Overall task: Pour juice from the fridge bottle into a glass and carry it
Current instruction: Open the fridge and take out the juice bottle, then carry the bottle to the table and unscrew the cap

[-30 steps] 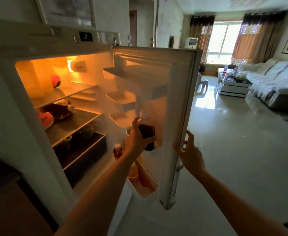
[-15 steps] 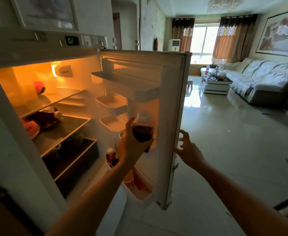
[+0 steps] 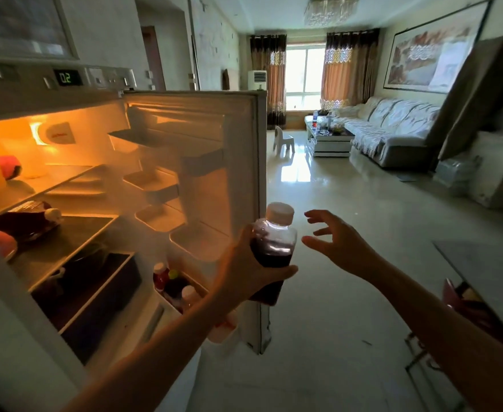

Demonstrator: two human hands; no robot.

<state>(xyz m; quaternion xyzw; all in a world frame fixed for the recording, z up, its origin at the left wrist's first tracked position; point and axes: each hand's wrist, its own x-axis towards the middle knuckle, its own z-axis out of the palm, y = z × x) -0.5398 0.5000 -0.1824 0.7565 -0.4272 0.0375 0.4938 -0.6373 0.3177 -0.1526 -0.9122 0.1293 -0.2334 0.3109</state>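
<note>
My left hand (image 3: 245,270) grips a clear bottle of dark juice (image 3: 272,248) with a white cap, held upright in front of the edge of the open fridge door (image 3: 244,162). To its right my right hand (image 3: 338,243) hovers in the air with fingers spread and relaxed, apart from the door and holding nothing. The fridge (image 3: 51,179) stands open and lit inside. No glass is in view.
Several small bottles (image 3: 172,285) stand in the lower door rack. Another dark bottle (image 3: 21,218) lies on a fridge shelf. Beyond the door lies glossy tiled floor (image 3: 333,233), with a coffee table (image 3: 330,139), a small chair (image 3: 283,139) and a covered sofa (image 3: 399,129) farther off.
My left hand has lifted the juice bottle out of the door rack and drawn it past the door's edge. My right hand has let go of the door edge and opened.
</note>
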